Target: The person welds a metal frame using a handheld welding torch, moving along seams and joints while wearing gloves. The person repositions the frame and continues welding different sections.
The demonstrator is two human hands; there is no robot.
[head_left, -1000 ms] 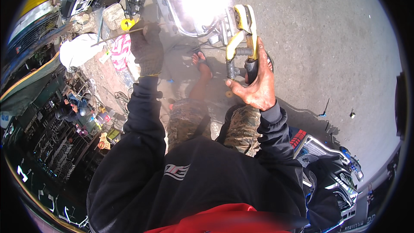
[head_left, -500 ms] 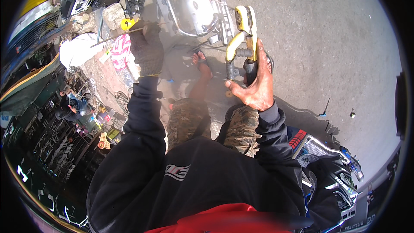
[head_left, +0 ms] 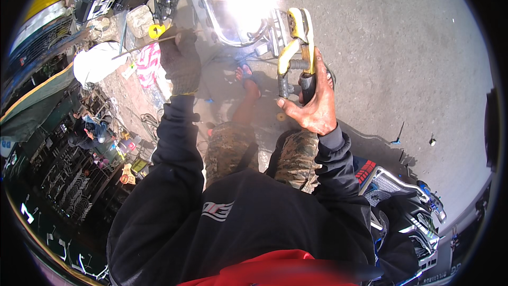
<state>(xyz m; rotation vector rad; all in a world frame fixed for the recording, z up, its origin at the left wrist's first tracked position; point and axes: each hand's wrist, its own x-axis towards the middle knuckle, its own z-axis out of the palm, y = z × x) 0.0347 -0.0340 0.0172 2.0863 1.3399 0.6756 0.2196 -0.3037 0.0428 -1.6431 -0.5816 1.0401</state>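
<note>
Plainly, the right hand grips one yellow tool beside the right edge of one frame; the left hand grips one rod.

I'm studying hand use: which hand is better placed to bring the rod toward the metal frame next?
Likely the left hand: it holds the rod, while the right hand holds a yellow-and-black tool.

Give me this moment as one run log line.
left hand: gloved, holds rod | right hand: ungloved, holds yellow tool | frame: ahead, glare over it
</note>
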